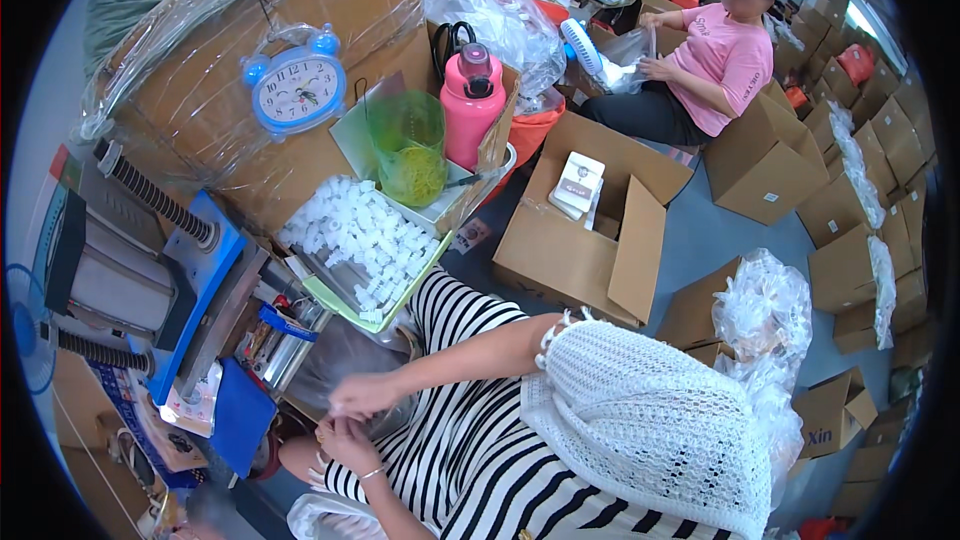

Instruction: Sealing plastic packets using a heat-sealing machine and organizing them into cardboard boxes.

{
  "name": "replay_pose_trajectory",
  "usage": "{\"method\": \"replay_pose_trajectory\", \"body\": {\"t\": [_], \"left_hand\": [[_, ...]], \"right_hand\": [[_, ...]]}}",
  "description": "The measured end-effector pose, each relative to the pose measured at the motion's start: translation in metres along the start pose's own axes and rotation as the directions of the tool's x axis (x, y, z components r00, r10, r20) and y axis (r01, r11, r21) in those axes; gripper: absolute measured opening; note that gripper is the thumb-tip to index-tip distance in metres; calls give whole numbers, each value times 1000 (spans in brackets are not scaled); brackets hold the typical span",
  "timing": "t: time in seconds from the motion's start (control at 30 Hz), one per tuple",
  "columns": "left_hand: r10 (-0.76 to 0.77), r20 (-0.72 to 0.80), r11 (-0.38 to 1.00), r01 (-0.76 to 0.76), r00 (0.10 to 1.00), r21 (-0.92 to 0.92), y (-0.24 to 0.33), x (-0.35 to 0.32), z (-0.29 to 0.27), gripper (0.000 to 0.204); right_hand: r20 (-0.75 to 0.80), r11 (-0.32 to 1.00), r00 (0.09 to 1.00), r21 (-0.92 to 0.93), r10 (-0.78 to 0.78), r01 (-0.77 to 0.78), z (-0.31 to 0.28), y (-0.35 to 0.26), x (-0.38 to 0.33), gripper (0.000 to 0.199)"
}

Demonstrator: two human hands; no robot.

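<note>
Right over your striped lap, here are your two hands: the left hand [347, 445] low with its fingertips drawn together, the right hand [365, 397] just above it, blurred, fingers bunched. Is either grip clamped on something? You can't tell from here; anything pinched there is too small or hidden.

Just beyond your knuckles hangs clear plastic film [343, 352], thin and floppy by the look of it, probably slippery and ready to cling to a finger. Then, up front, the small white plastic pieces [365, 240], heaped loose in the tray [334, 306] with the pale green rim! They look light and stiff, likely smooth enough to skid; fingertips on the opposite sides of a single piece should suit, lifted off the top of the heap.

Watch that raised rim, it stands between your hands and the pile. On your left, the blue-framed machine [205, 270] with its springs crowds the elbow room. Behind the heap, the green translucent cup [405, 145] and the pink bottle [472, 115] block the far side. Farther off to your right, an open carton [555, 250], and past it a co-worker in pink [725, 70].
</note>
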State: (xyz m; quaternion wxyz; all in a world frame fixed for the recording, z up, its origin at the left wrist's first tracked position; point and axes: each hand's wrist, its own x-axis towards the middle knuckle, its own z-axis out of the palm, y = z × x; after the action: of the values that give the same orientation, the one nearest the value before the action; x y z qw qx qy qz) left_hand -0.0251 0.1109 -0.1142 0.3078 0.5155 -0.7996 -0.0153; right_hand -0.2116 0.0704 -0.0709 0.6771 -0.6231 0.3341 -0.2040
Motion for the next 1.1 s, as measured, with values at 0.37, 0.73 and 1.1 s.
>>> {"method": "replay_pose_trajectory", "body": {"t": [0.37,0.73,1.1], "left_hand": [[-268,208,888,325,941,-325,10,31,-10,16],[-342,648,121,716,681,-688,-51,27,58,17],[-348,354,268,454,868,-850,-24,43,52,50]], "right_hand": [[115,956,972,238,-205,174,14,78,52,36],[-629,965,774,-238,-71,-105,14,78,63,27],[-542,911,840,-350,-9,-216,-19,41,36,23]]}}
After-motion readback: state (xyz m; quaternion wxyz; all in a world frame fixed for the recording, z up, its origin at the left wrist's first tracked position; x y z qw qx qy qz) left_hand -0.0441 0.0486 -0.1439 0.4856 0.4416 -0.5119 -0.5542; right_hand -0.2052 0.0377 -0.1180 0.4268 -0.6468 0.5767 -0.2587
